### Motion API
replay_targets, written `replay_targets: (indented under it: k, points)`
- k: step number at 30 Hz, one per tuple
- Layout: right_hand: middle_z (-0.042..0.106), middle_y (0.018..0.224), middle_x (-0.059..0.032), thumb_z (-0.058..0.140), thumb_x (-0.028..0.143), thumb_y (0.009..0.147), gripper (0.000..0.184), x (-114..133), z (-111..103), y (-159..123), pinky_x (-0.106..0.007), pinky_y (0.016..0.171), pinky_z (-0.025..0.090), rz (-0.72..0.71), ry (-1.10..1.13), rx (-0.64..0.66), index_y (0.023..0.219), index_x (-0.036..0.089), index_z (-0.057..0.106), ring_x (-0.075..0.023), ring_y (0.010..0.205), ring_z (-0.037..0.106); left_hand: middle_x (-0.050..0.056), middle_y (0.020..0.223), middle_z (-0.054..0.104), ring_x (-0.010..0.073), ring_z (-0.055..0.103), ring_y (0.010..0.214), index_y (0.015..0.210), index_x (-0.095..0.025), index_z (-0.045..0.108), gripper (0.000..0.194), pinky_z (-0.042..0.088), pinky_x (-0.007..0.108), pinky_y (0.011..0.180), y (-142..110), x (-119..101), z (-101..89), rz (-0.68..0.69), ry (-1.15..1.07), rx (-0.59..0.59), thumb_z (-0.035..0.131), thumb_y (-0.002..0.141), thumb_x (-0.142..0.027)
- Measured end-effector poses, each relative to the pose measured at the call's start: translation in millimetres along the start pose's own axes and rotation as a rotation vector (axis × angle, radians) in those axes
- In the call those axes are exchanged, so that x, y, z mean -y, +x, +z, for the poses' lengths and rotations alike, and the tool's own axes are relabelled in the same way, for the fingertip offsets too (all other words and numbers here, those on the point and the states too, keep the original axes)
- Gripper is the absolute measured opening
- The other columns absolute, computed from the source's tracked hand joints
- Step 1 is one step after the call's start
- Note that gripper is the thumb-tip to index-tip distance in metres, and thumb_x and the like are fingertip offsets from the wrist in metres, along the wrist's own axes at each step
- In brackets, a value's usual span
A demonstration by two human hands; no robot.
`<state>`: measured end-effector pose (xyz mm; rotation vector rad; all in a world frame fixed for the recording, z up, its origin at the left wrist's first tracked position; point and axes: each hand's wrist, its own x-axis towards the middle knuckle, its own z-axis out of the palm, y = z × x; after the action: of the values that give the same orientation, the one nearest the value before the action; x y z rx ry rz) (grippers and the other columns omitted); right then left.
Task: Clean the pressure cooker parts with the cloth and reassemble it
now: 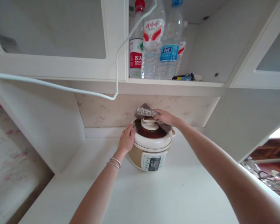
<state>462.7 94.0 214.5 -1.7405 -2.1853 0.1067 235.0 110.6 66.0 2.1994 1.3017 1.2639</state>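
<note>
A cream and gold electric pressure cooker (151, 144) stands upright on the white counter, its panel facing me. Its lid has a dark reddish-brown top with a cream handle (150, 125). My left hand (127, 138) grips the left side of the lid's rim, fingers curved along the edge, with a bangle on the wrist. In my right hand (163, 117) is a grey-brown patterned cloth (145, 111), bunched over the back of the lid and handle. Part of the cloth hangs down the lid's right side. My right fingertips are partly hidden in it.
Above the cooker is a white cabinet shelf (177, 82) with several plastic bottles (151, 46) and small items (186, 77). A white cable (91, 92) hangs across the upper left. White side panels (44, 115) flank the counter (154, 199).
</note>
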Motion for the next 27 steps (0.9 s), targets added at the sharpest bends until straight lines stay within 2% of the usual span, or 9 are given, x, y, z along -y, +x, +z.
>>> replay_targets:
  k: [2, 4, 9, 14, 18, 22, 24, 27]
  points:
    - [0.06, 0.129, -0.0028, 0.051, 0.042, 0.087, 0.044, 7, 10, 16, -0.031, 0.098, 0.041, -0.049, 0.173, 0.058, 0.126, 0.023, 0.057, -0.0231, 0.113, 0.056, 0.006, 0.142, 0.047, 0.0137, 0.035, 0.135, 0.132, -0.019, 0.047, 0.046, 0.027, 0.036, 0.113, 0, 0, -0.1, 0.01, 0.006, -0.004, 0.02, 0.099, -0.037]
    - [0.063, 0.124, -0.0053, 0.051, 0.054, 0.086, 0.048, 5, 18, 27, -0.033, 0.097, 0.042, -0.009, 0.265, 0.057, 0.12, 0.022, 0.062, -0.0237, 0.11, 0.059, 0.006, 0.141, 0.047, 0.0139, 0.035, 0.134, 0.133, -0.019, 0.047, 0.046, 0.027, 0.037, 0.112, 0, -1, -0.4, 0.015, 0.011, -0.005, 0.02, 0.099, -0.037]
    - [0.067, 0.117, -0.0054, 0.043, 0.059, 0.089, 0.05, -17, 25, 26, -0.033, 0.094, 0.044, 0.082, 0.309, 0.029, 0.114, 0.023, 0.065, -0.0226, 0.104, 0.062, 0.006, 0.142, 0.046, 0.0149, 0.036, 0.134, 0.133, -0.02, 0.047, 0.046, 0.029, 0.038, 0.111, 0, -2, -1.4, -0.001, 0.021, 0.004, 0.02, 0.099, -0.036]
    - [0.063, 0.123, -0.0098, 0.031, 0.064, 0.091, 0.061, -30, 30, -3, -0.036, 0.097, 0.041, 0.179, 0.203, -0.063, 0.121, 0.02, 0.061, -0.0264, 0.112, 0.057, 0.006, 0.142, 0.046, 0.015, 0.036, 0.134, 0.134, -0.019, 0.046, 0.046, 0.028, 0.037, 0.112, 0, -2, -1.3, 0.004, 0.022, 0.002, 0.02, 0.099, -0.037]
    - [0.056, 0.133, -0.0124, 0.02, 0.066, 0.092, 0.069, -30, 43, -34, -0.039, 0.097, 0.04, 0.298, 0.03, -0.104, 0.136, 0.02, 0.046, -0.0298, 0.119, 0.053, 0.007, 0.142, 0.046, 0.0156, 0.035, 0.135, 0.134, -0.018, 0.045, 0.046, 0.027, 0.037, 0.112, 0, -1, -0.6, 0.005, 0.024, 0.007, 0.021, 0.099, -0.036]
    - [0.034, 0.15, -0.0097, 0.02, 0.064, 0.092, 0.072, -21, 54, -61, -0.039, 0.105, 0.033, 0.248, -0.113, -0.113, 0.149, 0.019, 0.021, -0.029, 0.133, 0.038, 0.007, 0.142, 0.045, 0.0157, 0.034, 0.135, 0.134, -0.018, 0.045, 0.046, 0.028, 0.038, 0.111, 0, 1, 0.5, 0.031, 0.02, 0.013, 0.02, 0.099, -0.035]
    - [0.03, 0.152, -0.01, 0.023, 0.06, 0.094, 0.069, -15, 52, -70, -0.041, 0.106, 0.031, 0.205, -0.204, -0.056, 0.149, 0.019, 0.02, -0.0305, 0.134, 0.036, 0.007, 0.142, 0.045, 0.0163, 0.035, 0.134, 0.134, -0.019, 0.044, 0.045, 0.029, 0.038, 0.111, 1, 1, -0.4, 0.02, 0.022, 0.029, 0.02, 0.099, -0.035]
    - [0.033, 0.151, -0.0098, 0.027, 0.049, 0.097, 0.057, -6, 41, -74, -0.043, 0.103, 0.033, 0.1, -0.288, 0.034, 0.148, 0.024, 0.026, -0.0323, 0.128, 0.044, 0.008, 0.14, 0.047, 0.0206, 0.042, 0.13, 0.129, -0.02, 0.049, 0.04, 0.032, 0.041, 0.109, 3, -8, -7.7, -0.041, 0.07, 0.018, 0.028, 0.097, -0.034]
